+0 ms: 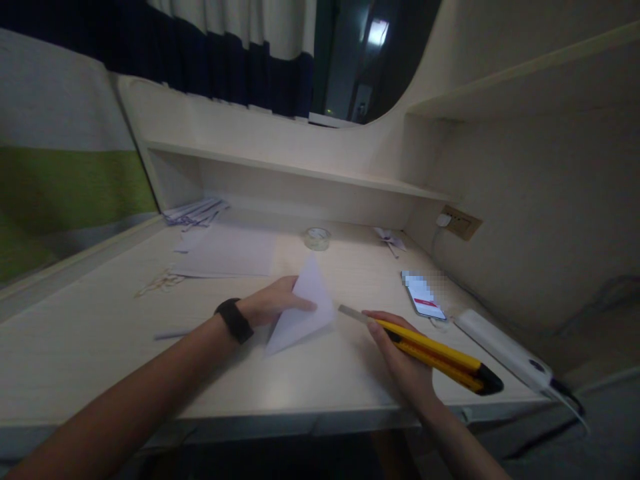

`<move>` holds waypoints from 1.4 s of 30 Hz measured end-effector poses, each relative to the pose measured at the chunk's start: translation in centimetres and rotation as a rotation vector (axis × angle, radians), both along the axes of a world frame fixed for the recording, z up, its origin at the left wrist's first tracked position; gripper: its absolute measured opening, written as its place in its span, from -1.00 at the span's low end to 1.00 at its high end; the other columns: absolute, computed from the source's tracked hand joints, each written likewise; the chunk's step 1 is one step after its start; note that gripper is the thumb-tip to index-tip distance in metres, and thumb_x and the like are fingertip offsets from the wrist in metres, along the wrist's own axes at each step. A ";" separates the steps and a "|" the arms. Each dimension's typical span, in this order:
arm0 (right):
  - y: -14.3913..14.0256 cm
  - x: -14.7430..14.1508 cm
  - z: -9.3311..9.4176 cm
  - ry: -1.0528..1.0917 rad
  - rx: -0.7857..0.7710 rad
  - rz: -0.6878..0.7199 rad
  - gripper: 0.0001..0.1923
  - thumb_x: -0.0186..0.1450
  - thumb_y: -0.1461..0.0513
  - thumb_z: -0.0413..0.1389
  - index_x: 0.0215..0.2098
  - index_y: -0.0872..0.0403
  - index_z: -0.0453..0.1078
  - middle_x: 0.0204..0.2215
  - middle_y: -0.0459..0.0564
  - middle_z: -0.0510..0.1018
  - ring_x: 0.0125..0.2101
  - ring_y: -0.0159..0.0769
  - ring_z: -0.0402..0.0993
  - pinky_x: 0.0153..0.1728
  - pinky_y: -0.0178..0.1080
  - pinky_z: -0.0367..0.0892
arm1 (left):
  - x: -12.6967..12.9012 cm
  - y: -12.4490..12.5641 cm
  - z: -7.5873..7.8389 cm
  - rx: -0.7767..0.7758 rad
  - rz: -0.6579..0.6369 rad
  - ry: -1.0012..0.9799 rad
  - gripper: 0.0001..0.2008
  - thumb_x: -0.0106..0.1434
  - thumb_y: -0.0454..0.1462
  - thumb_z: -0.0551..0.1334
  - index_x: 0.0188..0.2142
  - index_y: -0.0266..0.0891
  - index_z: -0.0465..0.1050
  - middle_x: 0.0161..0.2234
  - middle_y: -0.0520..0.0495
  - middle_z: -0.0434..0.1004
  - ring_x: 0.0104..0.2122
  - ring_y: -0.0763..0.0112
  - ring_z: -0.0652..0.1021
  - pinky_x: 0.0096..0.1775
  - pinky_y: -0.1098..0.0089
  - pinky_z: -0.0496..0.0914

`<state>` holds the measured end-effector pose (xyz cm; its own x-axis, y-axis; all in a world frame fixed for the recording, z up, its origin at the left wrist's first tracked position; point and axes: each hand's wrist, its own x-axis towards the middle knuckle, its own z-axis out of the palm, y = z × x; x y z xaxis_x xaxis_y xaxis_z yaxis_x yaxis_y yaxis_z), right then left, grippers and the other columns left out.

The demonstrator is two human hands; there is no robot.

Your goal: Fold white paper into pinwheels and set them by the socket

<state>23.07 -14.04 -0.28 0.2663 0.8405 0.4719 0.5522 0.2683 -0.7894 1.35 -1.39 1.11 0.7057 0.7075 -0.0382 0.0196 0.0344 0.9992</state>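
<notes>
A folded white sheet of paper, triangular in outline, is pinched in my left hand; the thumb lies across its face and the other fingers are hidden behind it. My right hand is closed around a yellow utility knife with a black end cap. Its metal blade is extended and points left, its tip just right of the paper's edge. Whether the tip touches the paper I cannot tell. A dark wristband circles my left wrist.
Behind the hands stands a roll of clear tape. Flat paper sheets, paper strips and pale loose bands lie left. A paper pinwheel, a phone and a white power strip are right. A shelf spans the back.
</notes>
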 end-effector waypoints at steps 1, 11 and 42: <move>0.0 -0.2 0.0 -0.010 -0.004 0.022 -0.78 0.19 0.08 0.16 -0.25 -0.01 0.51 -0.22 -0.02 0.59 -0.15 -0.19 0.50 -0.09 -0.17 0.40 | 0.1 0.0 0.0 0.031 0.019 -0.003 -0.63 -0.07 -0.31 0.37 -0.22 -0.38 0.45 -0.22 -0.24 0.55 -0.30 0.19 0.53 -0.23 0.23 0.35; 0.0 -0.7 -0.3 -0.070 -0.016 0.098 -0.79 0.19 0.10 0.16 -0.25 -0.01 0.52 -0.26 -0.02 0.60 -0.21 -0.21 0.53 -0.15 -0.20 0.45 | 0.7 -0.4 -1.1 0.161 0.220 0.185 -0.71 -0.12 -0.23 0.40 -0.42 -0.41 0.50 -0.44 -0.13 0.53 -0.47 0.32 0.45 -0.41 0.34 0.29; -0.1 -1.5 -0.8 -0.113 0.014 0.177 -0.80 0.20 0.13 0.13 -0.28 0.05 0.51 -0.34 0.02 0.61 -0.36 -0.25 0.56 -0.29 -0.21 0.50 | 1.3 0.1 -1.2 0.215 0.210 0.433 -0.72 -0.18 -0.21 0.37 -0.49 -0.39 0.46 -0.52 -0.05 0.43 -0.54 0.42 0.35 -0.49 0.42 0.16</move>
<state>21.61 -14.09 -1.12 0.0594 0.8628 0.5021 0.5800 0.3795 -0.7208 2.65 -1.26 -0.08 0.4998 0.8558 -0.1334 0.4471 -0.1230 0.8860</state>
